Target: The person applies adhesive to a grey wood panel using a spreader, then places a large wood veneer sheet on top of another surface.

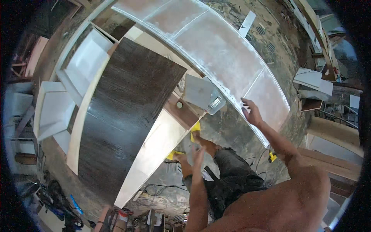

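My right hand [251, 112] hovers over the near right edge of a long panel [220, 42], dusty pinkish-brown with white lines along its seams and rims. Its fingers are apart and nothing shows in them. In front of my legs, beside a pale curved wood piece [154, 145], is my left hand [198, 155]. It is raised, somewhat blurred, with fingers apart and no object visible in it. A large dark brown board [127, 92] lies on the left. Between board and panel are a grey flat sheet [198, 91] and a clear plastic container [216, 103].
White box-like pieces [58, 106] stand at the left. A brown wood piece with a small round disc [179, 104] adjoins the dark board. Cables [162, 189] lie on the floor near my feet. A yellow tool [273, 156] is at the right, before stacked boards [328, 162].
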The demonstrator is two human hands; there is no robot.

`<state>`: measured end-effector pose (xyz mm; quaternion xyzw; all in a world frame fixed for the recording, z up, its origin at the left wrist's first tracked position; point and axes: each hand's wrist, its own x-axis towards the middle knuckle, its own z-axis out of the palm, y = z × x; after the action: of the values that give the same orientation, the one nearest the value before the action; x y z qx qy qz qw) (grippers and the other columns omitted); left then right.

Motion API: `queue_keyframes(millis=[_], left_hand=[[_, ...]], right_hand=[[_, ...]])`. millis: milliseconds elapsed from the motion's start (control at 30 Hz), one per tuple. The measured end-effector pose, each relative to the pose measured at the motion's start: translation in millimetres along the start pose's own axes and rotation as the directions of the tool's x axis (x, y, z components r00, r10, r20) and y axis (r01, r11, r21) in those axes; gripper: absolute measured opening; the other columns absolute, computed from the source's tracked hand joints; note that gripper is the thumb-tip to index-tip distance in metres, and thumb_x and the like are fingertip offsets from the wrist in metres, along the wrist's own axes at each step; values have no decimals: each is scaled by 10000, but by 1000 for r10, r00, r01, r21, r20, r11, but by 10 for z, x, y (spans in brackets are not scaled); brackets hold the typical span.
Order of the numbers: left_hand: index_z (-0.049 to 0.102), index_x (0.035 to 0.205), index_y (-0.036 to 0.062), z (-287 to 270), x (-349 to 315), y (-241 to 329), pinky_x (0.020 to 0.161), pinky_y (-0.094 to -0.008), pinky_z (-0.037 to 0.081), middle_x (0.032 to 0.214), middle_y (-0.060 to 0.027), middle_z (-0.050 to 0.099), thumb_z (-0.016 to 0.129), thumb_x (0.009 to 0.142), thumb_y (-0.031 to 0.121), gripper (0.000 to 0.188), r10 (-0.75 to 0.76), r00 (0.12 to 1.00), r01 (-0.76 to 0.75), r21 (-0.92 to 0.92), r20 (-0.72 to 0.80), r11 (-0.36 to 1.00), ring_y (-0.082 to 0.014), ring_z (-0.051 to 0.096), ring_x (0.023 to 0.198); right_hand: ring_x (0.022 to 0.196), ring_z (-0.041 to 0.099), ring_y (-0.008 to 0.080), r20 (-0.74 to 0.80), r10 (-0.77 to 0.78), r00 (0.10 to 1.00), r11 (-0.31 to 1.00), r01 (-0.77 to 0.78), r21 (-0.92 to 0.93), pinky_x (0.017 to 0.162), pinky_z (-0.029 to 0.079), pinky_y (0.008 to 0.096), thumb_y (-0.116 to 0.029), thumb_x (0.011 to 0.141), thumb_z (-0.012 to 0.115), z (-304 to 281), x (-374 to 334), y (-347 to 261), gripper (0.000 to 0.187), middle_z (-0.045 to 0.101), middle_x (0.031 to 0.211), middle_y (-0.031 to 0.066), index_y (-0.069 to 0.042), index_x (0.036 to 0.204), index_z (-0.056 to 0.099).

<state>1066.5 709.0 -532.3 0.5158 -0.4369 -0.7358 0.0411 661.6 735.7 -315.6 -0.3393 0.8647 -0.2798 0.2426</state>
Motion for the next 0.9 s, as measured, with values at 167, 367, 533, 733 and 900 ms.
queue_keyframes(millis=[167,367,533,733,900], left_hand=[[452,1419,33,812,-225,1647,938,-344,491,1320,-144,563,743,912,296,641,44,978,-21,-115,204,993,-222,555,1186],[363,1519,45,248,-776,1514,874,-315,483,1202,-95,645,702,944,302,716,-45,973,40,25,225,999,-170,592,1054],[456,1438,84,-1522,-1561,707,918,-372,482,1257,-78,622,689,935,294,593,-222,965,221,-23,-136,975,-214,572,1122],[529,1364,121,-2096,-2230,344,984,-435,476,1303,-58,600,676,924,309,500,303,948,-266,764,97,588,-273,560,1207],[450,1425,43,-2302,-1852,498,928,-398,501,1260,-105,600,635,957,291,561,106,986,6,665,-128,747,-260,585,1162]], right_hand=[[1412,380,311,296,-544,785,658,618,-430,1131,323,523,-153,825,719,-120,592,-1068,678,373,1559,120,-256,1446,465],[1291,494,246,626,-641,445,124,864,-488,1062,387,503,-282,824,664,6,1590,-1336,278,579,1339,28,-232,1095,703],[1120,582,208,500,-791,353,76,867,-493,1010,413,502,-276,841,625,-32,1810,-1932,137,661,1127,-4,-200,896,725],[914,637,241,-334,-378,864,895,432,106,823,516,457,-280,921,641,-676,1823,-1944,172,685,1011,31,-127,963,708],[773,566,156,-410,344,845,256,336,906,690,566,355,-313,973,648,-1274,1027,-1996,304,598,924,55,-10,995,668]])
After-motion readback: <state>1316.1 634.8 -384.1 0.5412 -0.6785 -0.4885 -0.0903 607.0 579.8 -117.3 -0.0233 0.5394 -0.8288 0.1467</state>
